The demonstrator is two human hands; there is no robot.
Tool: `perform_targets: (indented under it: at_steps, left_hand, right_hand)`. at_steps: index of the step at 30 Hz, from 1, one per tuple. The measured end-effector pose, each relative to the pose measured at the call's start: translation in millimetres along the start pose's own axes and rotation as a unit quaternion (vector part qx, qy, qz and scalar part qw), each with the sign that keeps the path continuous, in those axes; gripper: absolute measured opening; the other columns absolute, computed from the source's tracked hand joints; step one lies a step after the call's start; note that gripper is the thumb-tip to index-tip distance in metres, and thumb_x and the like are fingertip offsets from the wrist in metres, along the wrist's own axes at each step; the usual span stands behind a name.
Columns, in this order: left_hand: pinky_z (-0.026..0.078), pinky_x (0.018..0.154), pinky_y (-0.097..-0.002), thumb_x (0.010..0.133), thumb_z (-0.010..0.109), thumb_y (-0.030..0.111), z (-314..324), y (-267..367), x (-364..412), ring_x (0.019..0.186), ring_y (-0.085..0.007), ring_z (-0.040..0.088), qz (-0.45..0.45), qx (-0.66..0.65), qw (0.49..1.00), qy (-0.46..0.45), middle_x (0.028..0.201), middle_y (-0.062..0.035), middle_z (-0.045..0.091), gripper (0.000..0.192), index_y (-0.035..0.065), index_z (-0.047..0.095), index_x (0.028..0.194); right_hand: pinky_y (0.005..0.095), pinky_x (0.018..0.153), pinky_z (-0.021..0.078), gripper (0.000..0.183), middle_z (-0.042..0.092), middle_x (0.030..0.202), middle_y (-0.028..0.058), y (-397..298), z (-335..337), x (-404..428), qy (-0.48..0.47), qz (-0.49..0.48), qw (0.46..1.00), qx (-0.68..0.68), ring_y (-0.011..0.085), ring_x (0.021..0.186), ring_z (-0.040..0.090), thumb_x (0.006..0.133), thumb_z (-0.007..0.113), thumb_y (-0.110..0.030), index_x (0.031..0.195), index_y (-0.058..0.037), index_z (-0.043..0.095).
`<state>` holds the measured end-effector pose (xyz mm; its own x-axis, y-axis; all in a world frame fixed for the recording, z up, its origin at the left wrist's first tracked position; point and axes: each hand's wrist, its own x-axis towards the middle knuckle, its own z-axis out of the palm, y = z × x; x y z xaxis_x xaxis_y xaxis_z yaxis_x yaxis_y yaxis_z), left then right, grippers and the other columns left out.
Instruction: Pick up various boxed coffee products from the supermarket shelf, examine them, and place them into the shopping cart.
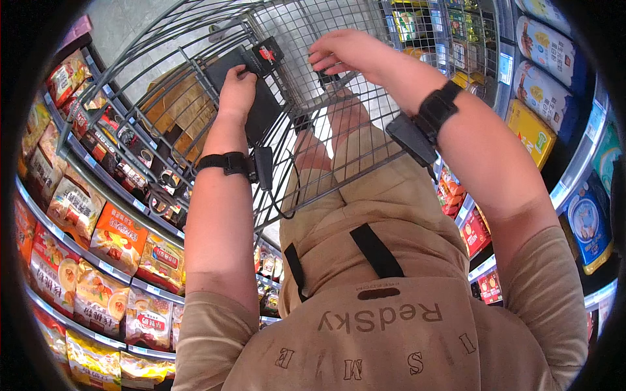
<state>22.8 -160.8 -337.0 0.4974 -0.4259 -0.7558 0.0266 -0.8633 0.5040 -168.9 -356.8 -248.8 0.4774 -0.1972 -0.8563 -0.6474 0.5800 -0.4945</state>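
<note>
My left hand (238,90), fingers bent, lies against a flat black panel (266,105) in a wire shopping cart (337,183). Whether it grips the panel or only rests on it is hard to tell. A small black piece with a red and white mark (268,54) sits by the panel's upper end. Further right, my right hand (337,53) hovers over the cart's wire mesh, its fingers loosely curved and slightly apart, with nothing visible in them. A brown bag or carton (178,107) shows through the wires left of my left hand.
Shelves of bagged foods (120,237) line the left side. On the right, shelves hold tins (543,88), a yellow pack (530,132) and red boxes (474,232). Black straps with small devices (227,163) circle both forearms. Grey floor (122,24) lies beyond the cart.
</note>
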Motion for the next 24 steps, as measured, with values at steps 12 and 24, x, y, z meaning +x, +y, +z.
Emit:
perform_targets:
  at_steps: [12,24]
  left_hand:
    - [0.050,0.091,-0.0311,0.089,0.063,0.019,28.4,9.4,13.5,0.111,-0.0224,0.062,0.016,-0.008,0.999,0.047,0.131,-0.0167,0.061,0.066,-0.0005,0.038,0.146]
    - [0.049,0.091,-0.0301,0.090,0.064,0.013,37.7,-0.7,-11.4,0.104,-0.0198,0.062,-0.064,-0.154,0.980,-0.106,0.116,-0.0119,0.064,0.061,0.0014,0.042,0.146]
  right_hand:
    - [0.0327,0.102,0.0424,0.052,0.057,0.129,0.0046,43.0,62.1,70.3,-0.009,0.016,0.984,0.177,0.0156,0.122,0.052,0.090,0.061,-0.018,0.139,-0.0043,0.051]
    - [0.0367,0.106,0.0358,0.054,0.056,0.135,0.0137,32.3,92.2,64.8,-0.058,0.126,0.990,-0.031,0.0261,0.128,0.048,0.084,0.060,-0.014,0.136,-0.0006,0.053]
